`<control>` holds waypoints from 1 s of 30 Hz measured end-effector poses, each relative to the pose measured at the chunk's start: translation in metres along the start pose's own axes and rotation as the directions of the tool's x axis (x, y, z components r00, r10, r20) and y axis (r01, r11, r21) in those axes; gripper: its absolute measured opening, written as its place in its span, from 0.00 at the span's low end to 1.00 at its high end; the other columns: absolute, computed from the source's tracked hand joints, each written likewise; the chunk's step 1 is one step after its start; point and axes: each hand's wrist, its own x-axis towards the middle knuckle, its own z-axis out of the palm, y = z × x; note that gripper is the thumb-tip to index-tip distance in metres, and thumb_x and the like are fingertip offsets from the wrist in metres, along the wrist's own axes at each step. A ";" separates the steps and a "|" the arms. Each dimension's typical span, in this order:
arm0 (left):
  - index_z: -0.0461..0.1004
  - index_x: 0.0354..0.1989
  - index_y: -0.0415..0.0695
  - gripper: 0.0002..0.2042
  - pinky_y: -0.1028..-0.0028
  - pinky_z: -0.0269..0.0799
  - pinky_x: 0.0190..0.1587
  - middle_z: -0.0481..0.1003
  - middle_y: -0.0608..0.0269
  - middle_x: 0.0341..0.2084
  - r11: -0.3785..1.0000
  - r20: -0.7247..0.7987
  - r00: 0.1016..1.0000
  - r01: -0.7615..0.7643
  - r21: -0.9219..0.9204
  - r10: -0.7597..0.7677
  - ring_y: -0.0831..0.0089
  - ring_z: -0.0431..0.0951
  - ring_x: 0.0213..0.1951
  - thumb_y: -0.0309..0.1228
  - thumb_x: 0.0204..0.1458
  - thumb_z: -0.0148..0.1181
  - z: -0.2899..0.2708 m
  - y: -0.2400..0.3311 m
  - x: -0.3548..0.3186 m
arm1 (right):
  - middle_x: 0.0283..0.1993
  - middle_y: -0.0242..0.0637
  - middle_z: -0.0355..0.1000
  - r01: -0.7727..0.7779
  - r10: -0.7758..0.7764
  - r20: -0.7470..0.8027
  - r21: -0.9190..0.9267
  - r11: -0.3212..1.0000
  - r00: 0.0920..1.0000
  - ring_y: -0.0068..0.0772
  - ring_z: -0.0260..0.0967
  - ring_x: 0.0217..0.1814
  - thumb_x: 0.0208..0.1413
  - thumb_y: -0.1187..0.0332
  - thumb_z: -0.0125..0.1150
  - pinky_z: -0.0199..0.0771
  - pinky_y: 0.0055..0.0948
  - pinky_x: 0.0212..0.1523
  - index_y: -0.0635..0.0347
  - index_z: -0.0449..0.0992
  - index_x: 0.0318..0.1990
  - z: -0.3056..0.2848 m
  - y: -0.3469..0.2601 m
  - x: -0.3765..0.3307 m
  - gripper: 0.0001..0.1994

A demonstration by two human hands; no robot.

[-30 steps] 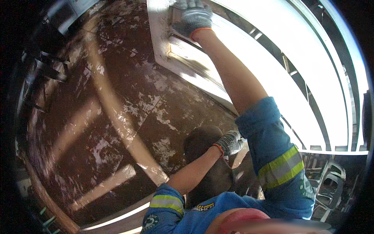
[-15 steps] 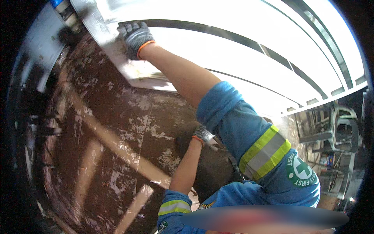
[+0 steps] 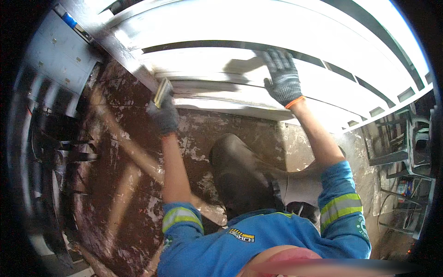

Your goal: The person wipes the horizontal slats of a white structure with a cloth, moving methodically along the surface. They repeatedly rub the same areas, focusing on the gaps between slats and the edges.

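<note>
In my left hand point(image 3: 165, 117), gloved in dark grey, is a small flat block-like tool point(image 3: 162, 92) with a pale yellowish edge. I cannot make out its exact kind. It is at the lower left corner of a white slatted panel point(image 3: 203, 60), close to its edge rails. My right hand point(image 3: 282, 78), in a grey knit glove with an orange cuff, has its fingers spread over the panel's slats and holds nothing. A shadow falls on the panel to the left of that hand.
Below the panel lies a brown floor point(image 3: 138, 194) with worn, whitish patches. My bent knee point(image 3: 235, 171) is close under the panel. Grey plastic chairs point(image 3: 401, 152) stand at the right. A pale cabinet point(image 3: 55, 51) is at the upper left.
My right hand has moved right along the panel from its left end. My left hand has come up and left from beside my knee to the panel's corner, and the tool now shows.
</note>
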 end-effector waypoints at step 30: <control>0.79 0.40 0.49 0.15 0.61 0.71 0.41 0.77 0.55 0.27 0.358 0.383 0.184 -0.817 -0.452 0.905 0.61 0.77 0.33 0.35 0.41 0.62 0.362 0.301 -0.242 | 0.66 0.44 0.59 -0.431 0.340 -0.265 -0.530 0.730 0.902 0.45 0.53 0.69 0.45 0.72 0.51 0.50 0.44 0.69 0.58 0.59 0.64 -0.121 0.397 -0.242 0.33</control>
